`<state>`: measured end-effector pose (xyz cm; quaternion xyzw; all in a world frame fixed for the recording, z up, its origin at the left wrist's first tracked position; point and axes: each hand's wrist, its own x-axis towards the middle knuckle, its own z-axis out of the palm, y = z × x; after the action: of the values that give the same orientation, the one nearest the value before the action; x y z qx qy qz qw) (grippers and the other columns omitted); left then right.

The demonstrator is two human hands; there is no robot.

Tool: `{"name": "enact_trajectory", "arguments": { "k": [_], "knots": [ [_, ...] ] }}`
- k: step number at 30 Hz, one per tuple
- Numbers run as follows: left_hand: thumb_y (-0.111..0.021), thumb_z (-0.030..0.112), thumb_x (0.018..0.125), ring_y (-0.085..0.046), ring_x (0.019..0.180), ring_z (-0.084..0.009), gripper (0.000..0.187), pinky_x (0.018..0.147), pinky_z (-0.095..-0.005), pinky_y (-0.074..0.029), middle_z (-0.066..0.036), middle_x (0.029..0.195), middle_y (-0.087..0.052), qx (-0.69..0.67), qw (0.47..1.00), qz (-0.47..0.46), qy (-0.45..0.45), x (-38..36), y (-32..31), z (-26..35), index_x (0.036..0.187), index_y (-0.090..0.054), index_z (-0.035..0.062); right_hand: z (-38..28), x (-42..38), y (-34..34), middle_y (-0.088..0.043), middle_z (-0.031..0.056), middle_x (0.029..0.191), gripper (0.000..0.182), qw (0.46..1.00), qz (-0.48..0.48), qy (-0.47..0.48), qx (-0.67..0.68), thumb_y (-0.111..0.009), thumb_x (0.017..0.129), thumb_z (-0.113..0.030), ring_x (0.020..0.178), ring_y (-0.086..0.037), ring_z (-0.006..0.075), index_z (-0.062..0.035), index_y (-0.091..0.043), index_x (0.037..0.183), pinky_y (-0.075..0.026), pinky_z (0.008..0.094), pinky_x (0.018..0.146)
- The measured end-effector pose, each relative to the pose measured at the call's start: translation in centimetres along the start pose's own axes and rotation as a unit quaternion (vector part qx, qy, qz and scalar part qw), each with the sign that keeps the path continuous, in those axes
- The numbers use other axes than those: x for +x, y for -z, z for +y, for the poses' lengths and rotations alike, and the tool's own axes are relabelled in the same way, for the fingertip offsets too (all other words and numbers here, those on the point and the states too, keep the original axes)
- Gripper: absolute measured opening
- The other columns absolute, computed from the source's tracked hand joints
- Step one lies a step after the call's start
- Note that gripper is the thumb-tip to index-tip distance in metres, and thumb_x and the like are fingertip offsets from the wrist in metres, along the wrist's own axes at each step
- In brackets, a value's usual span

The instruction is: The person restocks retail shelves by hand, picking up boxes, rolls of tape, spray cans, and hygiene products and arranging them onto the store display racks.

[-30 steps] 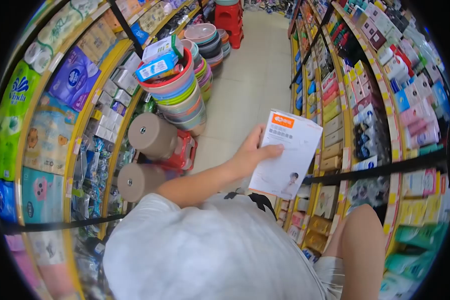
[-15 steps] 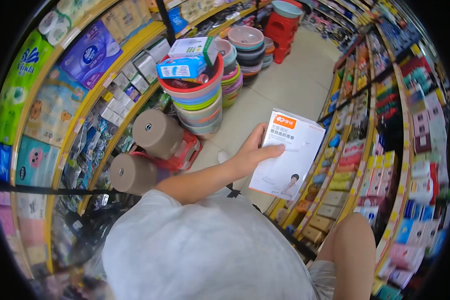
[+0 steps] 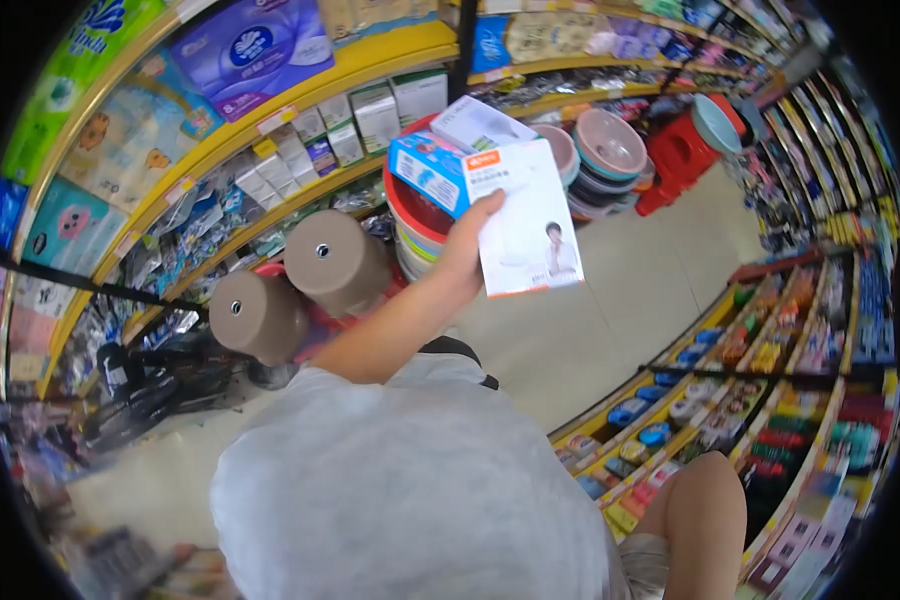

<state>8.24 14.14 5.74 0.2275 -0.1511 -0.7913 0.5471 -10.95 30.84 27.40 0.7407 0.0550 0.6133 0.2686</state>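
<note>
My left hand (image 3: pixel 465 248) is closed round the left edge of a flat white box (image 3: pixel 525 225), with the thumb on its front. The box carries an orange label at the top and a small printed picture of a person lower right. Behind it stands a stack of plastic tubs (image 3: pixel 410 215), partly hidden by the box and my hand. A blue box (image 3: pixel 430 170) and a white-and-green box (image 3: pixel 480 125) lie on top of the stack. My right hand is out of view; a bent bare limb (image 3: pixel 705 500) shows at the lower right.
Two brown round containers (image 3: pixel 335 250) stand left of my forearm. Shelves with tissue packs (image 3: pixel 250 45) line the left. Nested basins (image 3: pixel 610 150) and red stools (image 3: pixel 680 160) stand along the aisle floor (image 3: pixel 620 285). Stocked shelves (image 3: pixel 660 420) run along the right.
The view has turned to the right. My left hand, still holding the white box, now has it in front of the tub stack, higher and further left in the picture.
</note>
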Motion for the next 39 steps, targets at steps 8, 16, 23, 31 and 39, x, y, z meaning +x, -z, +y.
{"name": "enact_trajectory", "arguments": {
  "k": [8, 16, 23, 31, 39],
  "knots": [
    [-0.063, 0.037, 0.093, -0.058, 0.126, -0.0306, 0.066, 0.107, -0.0449, -0.045, -0.016, 0.14, -0.057, 0.088, 0.972, 0.19, -0.106, 6.4, 7.9, 7.7, 0.145, -0.043, 0.0007, 9.9, -7.7, -1.1, -0.063, 0.0158, 0.089, 0.037, 0.979, 0.14, -0.142, -0.035, -0.051, 0.093, -0.03, 0.087, -0.061, 0.0279, 0.0046, -0.061, 0.088, -0.049, 0.0384, 0.079],
    [-0.069, 0.034, 0.092, -0.062, 0.12, -0.0271, 0.067, 0.1, -0.0409, -0.049, -0.018, 0.134, -0.06, 0.18, 0.938, 0.269, -0.124, 10.7, 8.8, 7.8, 0.14, -0.046, -0.0055, 22.4, -29.2, -8.1, -0.06, 0.0089, 0.089, 0.012, 0.761, -0.041, -0.644, 0.075, -0.054, 0.095, -0.009, 0.083, -0.056, 0.0173, 0.0016, -0.061, 0.094, -0.046, 0.03, 0.075],
    [-0.069, 0.034, 0.093, -0.061, 0.119, -0.0261, 0.067, 0.101, -0.0393, -0.047, -0.019, 0.13, -0.06, 0.278, 0.868, 0.377, -0.165, 12.9, 7.6, 7.0, 0.14, -0.044, -0.007, 26.9, -44.8, -14.9, -0.066, 0.0103, 0.102, 0.024, 0.628, -0.214, -0.708, 0.241, -0.066, 0.095, -0.016, 0.097, -0.064, 0.0191, 0.0017, -0.063, 0.11, -0.049, 0.0314, 0.085],
    [-0.059, 0.038, 0.098, -0.048, 0.133, -0.0237, 0.071, 0.111, -0.0355, -0.036, -0.021, 0.145, -0.048, 0.447, 0.691, 0.532, -0.199, 14.5, 9.2, 4.3, 0.149, -0.036, -0.0049, 27.2, -53.3, -18.5, -0.062, 0.0193, 0.124, 0.067, 0.398, -0.355, -0.762, 0.367, -0.068, 0.093, -0.038, 0.115, -0.061, 0.0275, 0.0059, -0.048, 0.14, -0.047, 0.036, 0.099],
    [-0.047, 0.036, 0.103, -0.036, 0.144, -0.0233, 0.072, 0.117, -0.035, -0.029, -0.018, 0.155, -0.038, 0.244, 0.829, 0.443, -0.239, 14.5, 5.8, 2.6, 0.159, -0.018, -0.0001, 29.2, -53.3, -19.2, -0.058, 0.0225, 0.135, 0.081, 0.314, -0.38, -0.738, 0.461, -0.07, 0.091, -0.043, 0.126, -0.057, 0.0284, 0.0083, -0.04, 0.146, -0.043, 0.035, 0.105]
  ]
}}
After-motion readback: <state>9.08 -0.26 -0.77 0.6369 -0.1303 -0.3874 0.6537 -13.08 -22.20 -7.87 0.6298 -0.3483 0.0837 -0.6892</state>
